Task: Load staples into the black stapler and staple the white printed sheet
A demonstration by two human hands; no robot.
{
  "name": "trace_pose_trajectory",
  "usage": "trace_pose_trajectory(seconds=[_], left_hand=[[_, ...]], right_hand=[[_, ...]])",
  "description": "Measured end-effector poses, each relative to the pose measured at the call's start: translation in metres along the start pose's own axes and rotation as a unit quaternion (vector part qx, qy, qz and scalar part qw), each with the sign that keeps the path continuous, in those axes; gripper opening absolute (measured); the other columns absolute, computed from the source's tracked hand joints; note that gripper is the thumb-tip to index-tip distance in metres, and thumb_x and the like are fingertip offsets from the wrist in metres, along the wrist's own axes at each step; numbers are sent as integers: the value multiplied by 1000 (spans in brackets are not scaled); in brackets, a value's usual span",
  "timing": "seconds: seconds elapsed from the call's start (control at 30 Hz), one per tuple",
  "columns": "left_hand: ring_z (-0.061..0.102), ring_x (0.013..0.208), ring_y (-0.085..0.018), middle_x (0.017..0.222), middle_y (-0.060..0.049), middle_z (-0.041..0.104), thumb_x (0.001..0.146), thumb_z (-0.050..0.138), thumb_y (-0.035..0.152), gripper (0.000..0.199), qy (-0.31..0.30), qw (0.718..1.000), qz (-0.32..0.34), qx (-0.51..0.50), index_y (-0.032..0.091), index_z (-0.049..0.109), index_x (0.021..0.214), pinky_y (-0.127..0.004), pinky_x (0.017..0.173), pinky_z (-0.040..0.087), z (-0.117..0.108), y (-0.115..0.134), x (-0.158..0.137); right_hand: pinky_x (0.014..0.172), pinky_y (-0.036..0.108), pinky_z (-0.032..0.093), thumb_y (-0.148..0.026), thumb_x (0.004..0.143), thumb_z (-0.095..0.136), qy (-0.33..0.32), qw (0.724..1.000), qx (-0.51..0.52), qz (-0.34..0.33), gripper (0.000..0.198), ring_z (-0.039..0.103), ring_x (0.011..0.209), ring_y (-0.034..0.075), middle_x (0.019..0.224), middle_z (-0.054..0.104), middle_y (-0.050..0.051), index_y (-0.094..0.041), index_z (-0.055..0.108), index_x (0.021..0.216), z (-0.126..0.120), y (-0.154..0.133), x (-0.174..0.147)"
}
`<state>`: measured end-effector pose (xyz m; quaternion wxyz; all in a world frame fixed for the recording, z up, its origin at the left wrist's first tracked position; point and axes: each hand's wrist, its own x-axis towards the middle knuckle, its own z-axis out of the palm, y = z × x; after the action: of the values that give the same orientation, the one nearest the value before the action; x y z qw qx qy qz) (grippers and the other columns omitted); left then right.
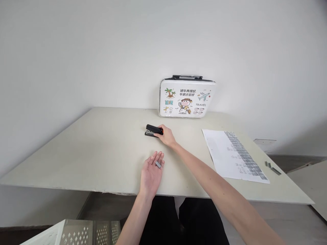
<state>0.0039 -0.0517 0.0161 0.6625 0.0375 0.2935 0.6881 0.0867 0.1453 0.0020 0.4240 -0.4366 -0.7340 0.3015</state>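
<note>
A black stapler (153,130) rests on the table, its top arm raised a little at the left end. My right hand (167,135) is closed around its right end, thumb at the near side and fingers at the far side. Nearer to me, my left hand (151,175) is turned palm up with its fingers stretched out. It holds a short grey strip of staples (158,164), which lies across the fingers near the tips.
A white case (187,98) with cartoon prints stands against the wall. To the right lies a printed sheet of paper (217,153), with more staple strips (275,170) beyond it near the table's (76,153) right edge. A white perforated basket (76,234) is below at left.
</note>
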Motion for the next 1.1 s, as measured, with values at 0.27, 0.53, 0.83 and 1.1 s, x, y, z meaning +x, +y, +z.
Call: trace_pose_trajectory(seconds=[0.27,0.53,0.83,1.1], left_hand=[[61,136,-28,141,-22,65,104,48,25,33,-12,1000,6,-7,9,69,124,-40,113,52,1,-1,1],[55,142,-27,149,-18,61,105,47,25,35,-27,998,-3,58,9,67,129,-40,120,43,8,5,-3],[64,133,-27,146,-22,62,105,41,20,47,15,999,5,44,12,52,149,-44,113,53,21,5,-2],[67,128,-25,140,-19,66,104,43,18,38,25,996,7,84,10,61,136,-35,104,59,29,4,-2]], right_hand=[[99,38,52,-30,102,51,64,991,-45,-107,18,65,109,22,115,69,9,-24,61,115,-36,-52,-98],[79,39,58,-28,97,67,-52,986,-142,-73,12,69,102,25,105,71,5,-26,62,107,-27,-70,-165],[76,33,60,-30,104,55,60,994,-81,-39,15,73,86,19,107,74,4,-27,65,113,-107,-32,-187],[67,37,56,-59,98,55,243,931,-243,126,42,72,78,24,99,78,12,-21,69,108,-293,57,-261]])
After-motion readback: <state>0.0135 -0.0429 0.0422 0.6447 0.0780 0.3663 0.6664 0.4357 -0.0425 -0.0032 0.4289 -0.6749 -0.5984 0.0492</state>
